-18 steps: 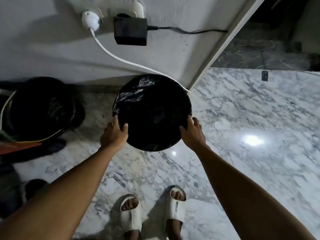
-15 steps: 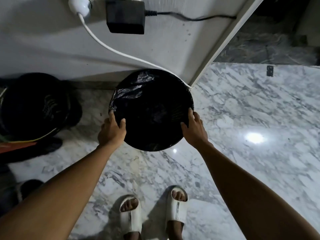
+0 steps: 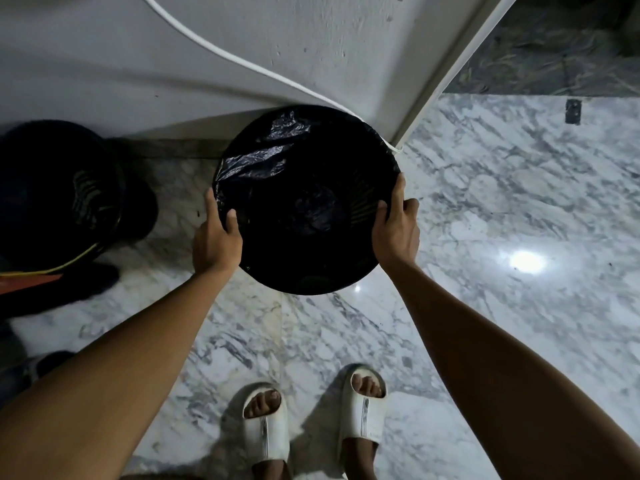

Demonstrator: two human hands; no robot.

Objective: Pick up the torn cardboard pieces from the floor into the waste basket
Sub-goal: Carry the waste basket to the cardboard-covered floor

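A round black waste basket point(image 3: 263, 168) lined with a shiny black plastic bag stands on the marble floor against the white wall. My left hand point(image 3: 216, 237) grips its left rim, thumb hooked over the edge into the bag. My right hand point(image 3: 396, 226) grips the right rim, fingers curled over the edge. The inside of the basket is dark and I cannot make out its contents. No torn cardboard pieces are visible on the floor in this view.
A second dark round container point(image 3: 59, 188) sits at the left by the wall, with a yellow cord and an orange object beside it. A white cable point(image 3: 242, 64) runs down the wall to the corner. My feet in white slides point(image 3: 315, 420) stand below.
Both hands have moved up onto the basket rim and curled over it. The view has tilted down, so the wall socket and black adapter left the frame.
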